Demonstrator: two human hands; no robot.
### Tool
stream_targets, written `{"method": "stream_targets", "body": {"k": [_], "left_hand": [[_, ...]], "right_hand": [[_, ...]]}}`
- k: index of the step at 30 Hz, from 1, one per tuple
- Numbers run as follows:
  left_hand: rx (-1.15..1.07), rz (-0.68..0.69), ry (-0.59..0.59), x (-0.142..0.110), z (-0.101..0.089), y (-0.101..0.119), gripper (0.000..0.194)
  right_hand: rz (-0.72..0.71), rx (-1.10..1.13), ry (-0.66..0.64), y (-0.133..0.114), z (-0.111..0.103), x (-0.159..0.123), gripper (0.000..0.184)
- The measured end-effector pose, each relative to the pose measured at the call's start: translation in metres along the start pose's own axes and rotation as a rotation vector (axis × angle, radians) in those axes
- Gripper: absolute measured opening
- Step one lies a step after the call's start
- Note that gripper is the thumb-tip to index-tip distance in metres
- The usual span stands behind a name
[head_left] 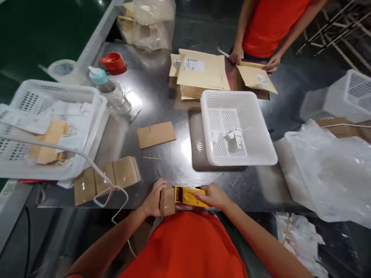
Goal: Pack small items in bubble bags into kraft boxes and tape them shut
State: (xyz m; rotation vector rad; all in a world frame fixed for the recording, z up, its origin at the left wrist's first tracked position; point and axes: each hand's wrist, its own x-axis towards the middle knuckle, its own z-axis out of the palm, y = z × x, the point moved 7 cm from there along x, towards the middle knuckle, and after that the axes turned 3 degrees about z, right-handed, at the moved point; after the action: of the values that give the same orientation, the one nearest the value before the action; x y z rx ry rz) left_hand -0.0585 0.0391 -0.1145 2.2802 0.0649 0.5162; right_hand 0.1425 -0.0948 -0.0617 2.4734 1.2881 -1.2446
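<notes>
Close to my body at the steel table's [171, 162] front edge, my left hand [153, 199] is wrapped round a small brown cardboard sleeve [167, 201]. My right hand [213, 195] grips a flat yellow item [187, 195] whose left end sits inside that sleeve. Both hands are closed on what they hold. A flat cardboard piece [156, 134] lies on the table ahead of my left hand. A folded cardboard strip [107, 179] lies to the left.
A white basket [255, 127] with small tagged parts stands ahead right. White baskets [87, 127] with papers sit left. Across the table a person in orange handles brown envelopes [203, 71]. Clear plastic bags [327, 170] lie right. A bottle [111, 90] and tape rolls are far left.
</notes>
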Motion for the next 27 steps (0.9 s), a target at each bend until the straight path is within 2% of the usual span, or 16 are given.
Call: {"method": "stream_targets", "body": {"k": [3, 5, 7, 9, 11, 12, 15, 17, 19, 22, 25, 27], "left_hand": [[-0.023, -0.069, 0.008, -0.026, -0.033, -0.014, 0.093], [0.020, -0.148, -0.029, -0.040, -0.056, -0.014, 0.094], [0.093, -0.256, -0.051, -0.047, -0.074, -0.004, 0.097], [0.189, -0.316, -0.081, -0.039, -0.080, 0.015, 0.098], [0.288, -0.282, -0.203, -0.019, -0.068, 0.037, 0.096], [0.336, -0.309, -0.261, -0.008, -0.060, 0.043, 0.096], [0.429, -0.472, -0.378, 0.016, -0.042, 0.044, 0.080], [0.377, -0.500, -0.410, 0.026, -0.035, 0.044, 0.074], [0.260, -0.447, -0.399, 0.036, -0.029, 0.047, 0.073], [0.095, -0.359, -0.339, 0.048, -0.016, 0.044, 0.076], [0.000, -0.274, -0.347, 0.049, 0.007, 0.028, 0.088], [0.031, -0.250, -0.363, 0.040, 0.017, 0.009, 0.086]], "right_hand": [[-0.046, -0.045, -0.012, -0.047, -0.001, 0.010, 0.043], [-0.053, -0.096, -0.009, -0.065, -0.004, 0.013, 0.044], [-0.041, -0.137, -0.001, -0.073, -0.008, 0.013, 0.044], [-0.028, -0.162, 0.006, -0.075, -0.012, 0.012, 0.045], [-0.031, -0.176, 0.010, -0.079, -0.014, 0.013, 0.044], [-0.035, -0.182, 0.014, -0.081, -0.014, 0.013, 0.044], [-0.034, -0.181, 0.028, -0.082, -0.014, 0.016, 0.046], [-0.026, -0.152, 0.034, -0.073, -0.017, 0.014, 0.046], [-0.021, -0.109, 0.043, -0.053, -0.023, 0.005, 0.046], [0.018, -0.062, 0.078, -0.009, -0.038, -0.018, 0.047], [0.077, -0.043, 0.111, 0.026, -0.043, -0.039, 0.048], [0.094, -0.035, 0.112, 0.032, -0.038, -0.041, 0.049]]}}
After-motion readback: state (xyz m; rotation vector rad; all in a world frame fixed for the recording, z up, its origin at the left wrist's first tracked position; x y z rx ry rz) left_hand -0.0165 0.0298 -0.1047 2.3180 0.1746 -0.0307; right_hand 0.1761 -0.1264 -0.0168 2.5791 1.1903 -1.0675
